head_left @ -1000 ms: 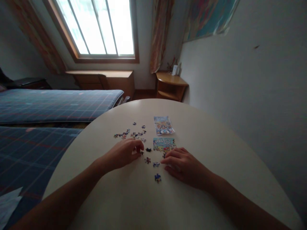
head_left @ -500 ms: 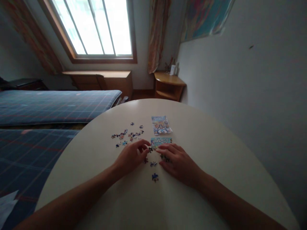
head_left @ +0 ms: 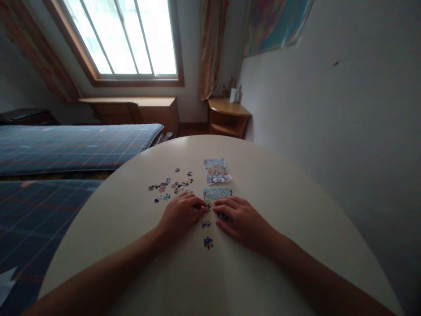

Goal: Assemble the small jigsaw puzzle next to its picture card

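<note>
A partly assembled jigsaw (head_left: 217,193) with blue lettering lies on a round cream table (head_left: 279,206). My left hand (head_left: 180,214) rests just left of its lower edge, fingertips pinched against a small piece at the puzzle's corner. My right hand (head_left: 239,219) lies palm down over the puzzle's lower part, fingers together and pressing on it. The two hands' fingertips nearly meet. Loose pieces (head_left: 168,185) are scattered to the left, and two more pieces (head_left: 207,242) lie between my wrists.
A printed reference picture (head_left: 216,170) lies beyond the puzzle. Two beds with blue plaid covers (head_left: 66,145) stand left of the table. A grey wall is close on the right, with a wooden corner shelf (head_left: 227,115) and a window behind.
My left hand moved right from the loose pieces to the puzzle's corner. My right hand slid up and left onto the puzzle's lower part, and the fingertips came together.
</note>
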A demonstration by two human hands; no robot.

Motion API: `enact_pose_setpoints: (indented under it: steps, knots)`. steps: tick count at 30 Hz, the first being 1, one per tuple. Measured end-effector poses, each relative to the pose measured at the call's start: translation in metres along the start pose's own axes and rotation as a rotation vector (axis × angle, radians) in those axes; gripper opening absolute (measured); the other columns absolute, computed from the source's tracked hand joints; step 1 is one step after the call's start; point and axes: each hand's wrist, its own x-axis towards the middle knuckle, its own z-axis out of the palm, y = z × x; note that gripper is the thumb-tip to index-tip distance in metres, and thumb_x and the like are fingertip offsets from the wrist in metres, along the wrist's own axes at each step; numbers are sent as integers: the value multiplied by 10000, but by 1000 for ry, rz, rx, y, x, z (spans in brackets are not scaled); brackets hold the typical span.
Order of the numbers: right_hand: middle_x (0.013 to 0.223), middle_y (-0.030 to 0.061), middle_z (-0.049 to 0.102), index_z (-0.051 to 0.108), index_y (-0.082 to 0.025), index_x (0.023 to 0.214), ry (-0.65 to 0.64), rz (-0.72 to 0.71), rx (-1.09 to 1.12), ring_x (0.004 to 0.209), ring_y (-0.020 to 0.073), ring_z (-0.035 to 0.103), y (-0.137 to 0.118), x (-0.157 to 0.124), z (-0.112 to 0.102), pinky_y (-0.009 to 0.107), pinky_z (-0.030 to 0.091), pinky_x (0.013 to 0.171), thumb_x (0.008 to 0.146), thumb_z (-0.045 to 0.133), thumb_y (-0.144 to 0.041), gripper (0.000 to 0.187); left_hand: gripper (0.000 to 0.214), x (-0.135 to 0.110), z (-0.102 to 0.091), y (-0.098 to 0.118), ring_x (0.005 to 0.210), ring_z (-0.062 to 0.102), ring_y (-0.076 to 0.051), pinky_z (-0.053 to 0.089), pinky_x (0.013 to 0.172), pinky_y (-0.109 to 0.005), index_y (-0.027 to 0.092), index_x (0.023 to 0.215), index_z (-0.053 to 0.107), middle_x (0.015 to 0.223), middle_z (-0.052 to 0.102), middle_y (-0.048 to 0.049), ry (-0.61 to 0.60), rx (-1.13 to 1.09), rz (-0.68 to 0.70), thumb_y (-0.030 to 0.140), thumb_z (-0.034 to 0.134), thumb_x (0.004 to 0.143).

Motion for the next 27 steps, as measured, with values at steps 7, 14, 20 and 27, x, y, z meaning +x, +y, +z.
enact_pose_setpoints:
  steps: [7, 14, 20, 27]
  knots:
    - [1273, 87, 636, 600, -267, 1297, -26, -27, -34, 1215, 250, 539, -2, -1, 0, 463, 414, 1045, 917, 608, -290, 381, 150, -1, -1, 2, 890, 629, -202, 476, 844, -338, 255, 907, 745, 914, 718, -27, 15, 71, 53, 346, 627, 916]
    - [1302, 94, 605, 573, -276, 1342, -45, -46, -77, 1231, 271, 508, -3, -2, 0, 478, 401, 1056, 941, 569, -328, 405, 155, -3, -4, 6, 883, 610, -215, 471, 842, -363, 246, 866, 747, 888, 706, -35, 20, 170, 79, 328, 627, 920]
    - [1316, 95, 592, 555, -279, 1363, -69, -41, -90, 1241, 276, 497, -5, -1, -1, 484, 396, 1059, 950, 548, -321, 415, 233, -4, -7, 12, 876, 587, -227, 461, 795, -372, 226, 826, 722, 869, 694, -46, -9, 361, 187, 324, 564, 965]
    - [1339, 103, 576, 533, -263, 1380, -89, -56, -117, 1262, 276, 485, -6, -2, -2, 483, 386, 1072, 965, 519, -323, 420, 173, -9, -13, 23, 905, 587, -255, 467, 777, -388, 175, 936, 679, 895, 668, -86, -78, 529, 298, 227, 517, 969]
